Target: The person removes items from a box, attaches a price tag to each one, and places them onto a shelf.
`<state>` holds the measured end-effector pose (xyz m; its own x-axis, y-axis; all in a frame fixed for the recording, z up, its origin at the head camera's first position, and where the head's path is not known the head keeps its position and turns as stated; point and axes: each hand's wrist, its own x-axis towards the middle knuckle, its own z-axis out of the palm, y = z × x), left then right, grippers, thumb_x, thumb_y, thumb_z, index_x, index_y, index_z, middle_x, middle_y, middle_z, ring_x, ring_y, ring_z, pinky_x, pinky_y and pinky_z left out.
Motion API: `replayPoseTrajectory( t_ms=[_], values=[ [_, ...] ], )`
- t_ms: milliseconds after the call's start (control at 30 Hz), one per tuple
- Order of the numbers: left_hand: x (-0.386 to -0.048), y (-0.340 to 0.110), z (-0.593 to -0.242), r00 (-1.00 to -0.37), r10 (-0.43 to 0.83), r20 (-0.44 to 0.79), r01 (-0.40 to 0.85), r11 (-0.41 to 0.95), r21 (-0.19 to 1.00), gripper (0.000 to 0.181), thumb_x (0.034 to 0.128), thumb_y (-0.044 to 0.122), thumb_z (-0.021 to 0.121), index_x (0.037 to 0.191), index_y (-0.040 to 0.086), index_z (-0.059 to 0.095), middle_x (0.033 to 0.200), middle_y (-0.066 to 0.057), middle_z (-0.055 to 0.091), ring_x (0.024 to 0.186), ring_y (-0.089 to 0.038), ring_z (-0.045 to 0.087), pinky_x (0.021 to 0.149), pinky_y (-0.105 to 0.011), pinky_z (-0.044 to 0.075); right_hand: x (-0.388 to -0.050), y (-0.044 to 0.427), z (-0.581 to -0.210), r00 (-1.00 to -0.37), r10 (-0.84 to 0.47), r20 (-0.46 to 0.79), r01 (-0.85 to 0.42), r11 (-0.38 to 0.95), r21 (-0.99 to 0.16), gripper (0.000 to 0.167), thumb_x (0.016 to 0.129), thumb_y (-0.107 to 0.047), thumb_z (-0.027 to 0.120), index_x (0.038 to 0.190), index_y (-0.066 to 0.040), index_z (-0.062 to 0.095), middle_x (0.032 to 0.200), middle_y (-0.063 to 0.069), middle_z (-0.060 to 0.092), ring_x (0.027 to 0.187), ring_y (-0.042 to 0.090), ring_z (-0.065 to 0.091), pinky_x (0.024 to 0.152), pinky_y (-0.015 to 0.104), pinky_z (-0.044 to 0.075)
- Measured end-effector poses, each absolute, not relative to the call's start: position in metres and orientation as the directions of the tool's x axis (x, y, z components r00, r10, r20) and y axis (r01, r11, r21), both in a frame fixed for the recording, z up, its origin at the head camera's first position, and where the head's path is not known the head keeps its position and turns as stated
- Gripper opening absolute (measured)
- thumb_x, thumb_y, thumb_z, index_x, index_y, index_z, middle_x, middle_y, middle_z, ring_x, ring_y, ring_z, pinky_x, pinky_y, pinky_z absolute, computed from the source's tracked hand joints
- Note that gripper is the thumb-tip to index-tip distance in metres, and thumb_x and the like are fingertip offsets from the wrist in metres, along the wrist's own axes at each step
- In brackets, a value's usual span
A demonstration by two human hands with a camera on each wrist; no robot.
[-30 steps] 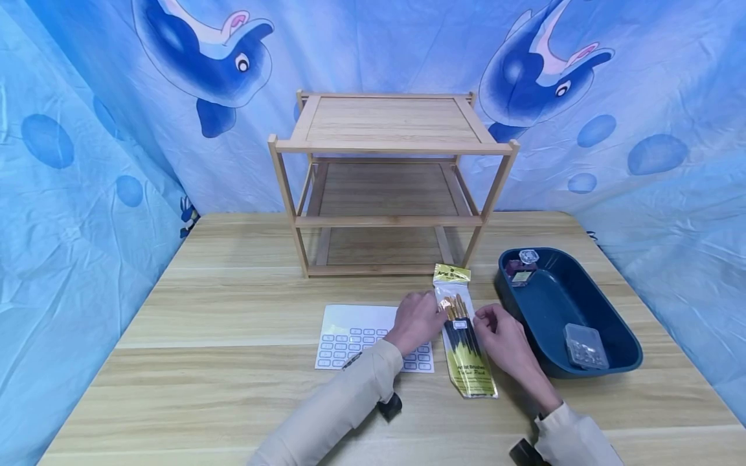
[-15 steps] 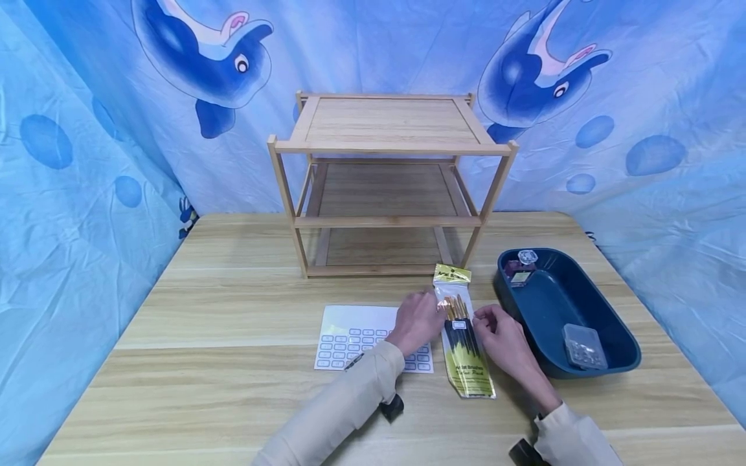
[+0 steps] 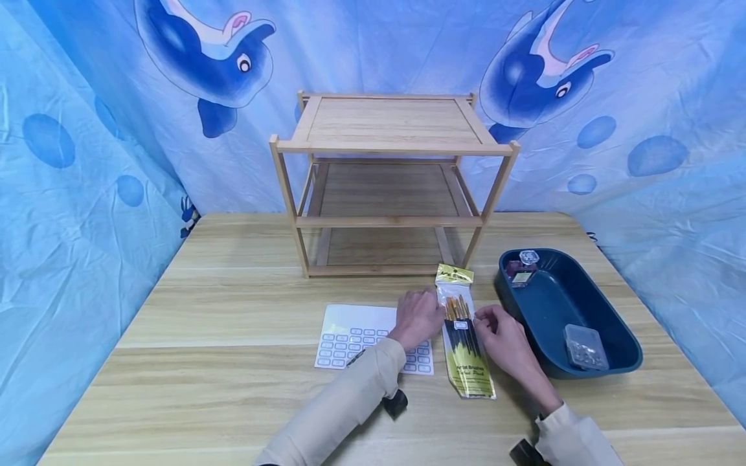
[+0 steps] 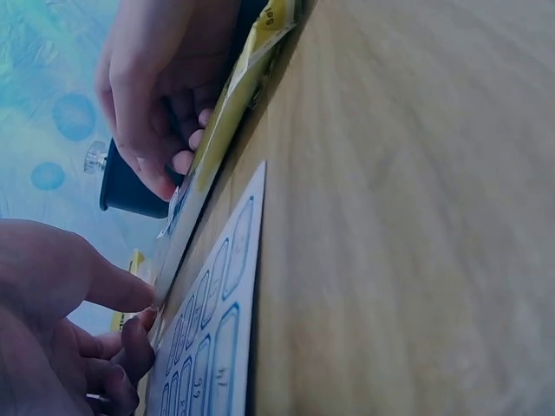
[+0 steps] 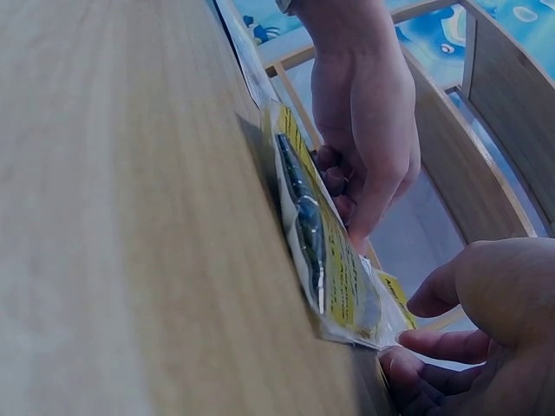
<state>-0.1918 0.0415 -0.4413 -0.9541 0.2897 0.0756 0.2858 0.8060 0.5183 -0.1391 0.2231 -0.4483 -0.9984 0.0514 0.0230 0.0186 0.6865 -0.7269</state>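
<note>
Artist Brushes pack lies on the worktop, yellow header toward the right front foot of the three-tier wooden rack. Small white label sits across the brushes. Left hand pinches the pack's left edge, its wrist over the label sheet. Right hand has its fingers bent, tips at the pack's right edge; can't tell if it grips. Dark teal tub just right of that hand, holding a perfume bottle and a clear plastic box.
</note>
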Motion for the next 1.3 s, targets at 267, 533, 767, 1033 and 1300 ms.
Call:
replayPoseTrajectory(
  t_ms=[267, 533, 767, 1033, 1300],
  values=[
    [-0.19, 0.041, -0.442, -0.963, 0.266, 0.041, 0.225, 0.709, 0.668, 0.018, 0.099, 0.011, 0.062, 0.083, 0.007, 0.068, 0.076, -0.001, 0.059, 0.071, -0.018, 0.056, 0.067, -0.03, 0.05, -0.139, 0.224, -0.448, -0.998, 0.053, 0.033, 0.012, 0.685, -0.728, 0.021, 0.101, -0.012, 0.06, 0.117, 0.002, 0.063, 0.099, 0.011, 0.063, 0.089, 0.024, 0.057, 0.072, 0.031, 0.048],
    [-0.189, 0.04, -0.443, -0.97, 0.242, 0.024, 0.137, 0.463, 0.875, 0.008, 0.1052, 0.012, 0.054, 0.103, 0.005, 0.058, 0.084, -0.005, 0.06, 0.076, -0.02, 0.057, 0.071, -0.035, 0.052, -0.138, 0.224, -0.448, -0.996, 0.068, 0.056, 0.006, 0.686, -0.728, 0.019, 0.1, -0.009, 0.062, 0.116, 0.002, 0.063, 0.097, 0.011, 0.064, 0.087, 0.024, 0.058, 0.072, 0.03, 0.048],
    [-0.185, 0.04, -0.442, -0.969, 0.243, -0.048, 0.011, 0.236, 0.972, 0.011, 0.107, 0.016, 0.052, 0.108, 0.005, 0.054, 0.095, -0.01, 0.061, 0.078, -0.021, 0.063, 0.076, -0.036, 0.057, -0.139, 0.224, -0.45, -0.996, 0.066, 0.057, 0.004, 0.685, -0.728, 0.022, 0.103, -0.012, 0.059, 0.118, 0.004, 0.063, 0.099, 0.013, 0.064, 0.088, 0.025, 0.058, 0.074, 0.032, 0.049],
    [-0.182, 0.039, -0.442, -0.956, 0.275, -0.1, -0.131, -0.098, 0.986, 0.012, 0.1059, 0.011, 0.052, 0.111, 0.0, 0.051, 0.101, -0.012, 0.055, 0.085, -0.022, 0.062, 0.081, -0.036, 0.06, -0.141, 0.227, -0.453, -0.992, 0.045, 0.116, -0.058, 0.654, -0.754, 0.027, 0.108, -0.018, 0.055, 0.12, 0.003, 0.067, 0.096, 0.011, 0.067, 0.086, 0.023, 0.057, 0.071, 0.03, 0.047],
    [-0.183, 0.038, -0.443, -0.941, 0.317, -0.122, -0.215, -0.279, 0.936, 0.006, 0.1079, 0.008, 0.049, 0.109, 0.002, 0.048, 0.107, -0.011, 0.056, 0.11, -0.035, 0.067, 0.086, -0.037, 0.06, -0.139, 0.227, -0.448, -0.999, 0.036, 0.003, 0.012, 0.413, -0.911, 0.033, 0.111, -0.024, 0.052, 0.125, 0.004, 0.063, 0.097, 0.011, 0.063, 0.08, 0.019, 0.055, 0.062, 0.024, 0.047]
  ],
)
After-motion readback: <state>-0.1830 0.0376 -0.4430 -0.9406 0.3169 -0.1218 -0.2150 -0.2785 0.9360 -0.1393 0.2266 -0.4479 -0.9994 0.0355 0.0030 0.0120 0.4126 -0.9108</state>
